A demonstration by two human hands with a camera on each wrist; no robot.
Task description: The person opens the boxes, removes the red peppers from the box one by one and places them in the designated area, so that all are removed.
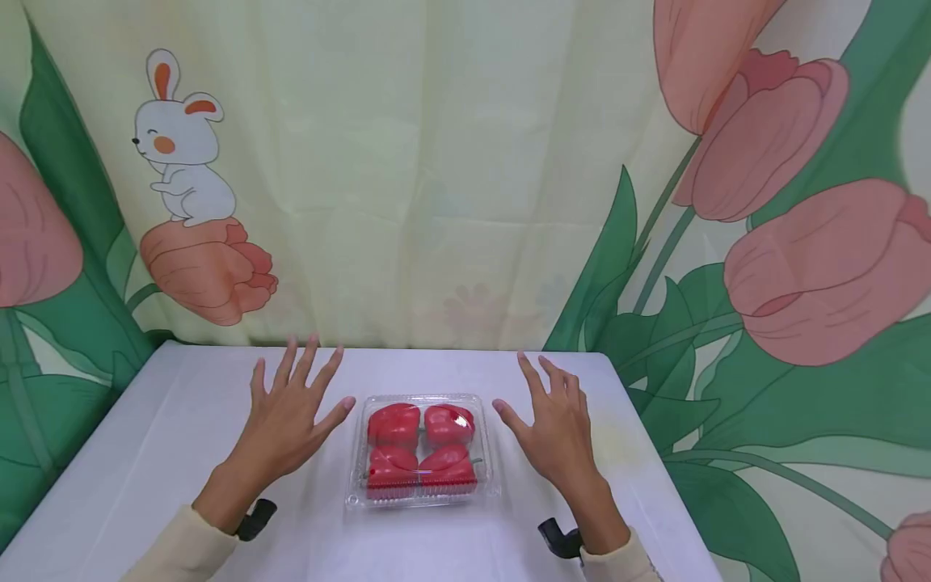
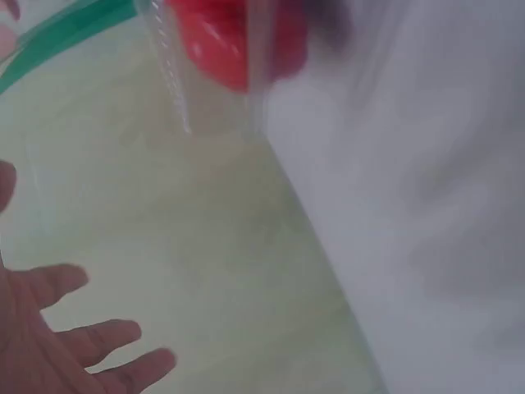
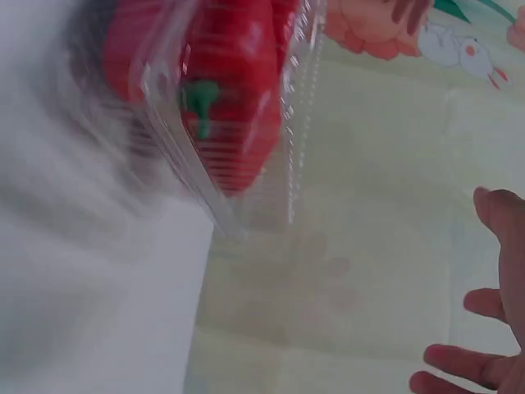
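Note:
A clear plastic clamshell box (image 1: 355, 485) lies on the table, its lid down over several red bell peppers (image 1: 393, 424). Left of the box, my left hand (image 1: 286, 424) hovers with its fingers spread, touching nothing. On the other side, my right hand (image 1: 558, 432) is also held in the air, fingers apart and holding nothing. The right wrist view shows a pepper (image 3: 238, 74) with a green stem (image 3: 202, 100) behind the clear wall. In the left wrist view, part of a red pepper (image 2: 215, 41) appears blurred.
A white cloth covers the table (image 1: 422, 550), whose far edge meets a pale curtain (image 1: 436, 202). The curtain has printed tulips (image 1: 764, 137) and a rabbit (image 1: 182, 153). Black bands (image 1: 256, 520) sit at both wrists.

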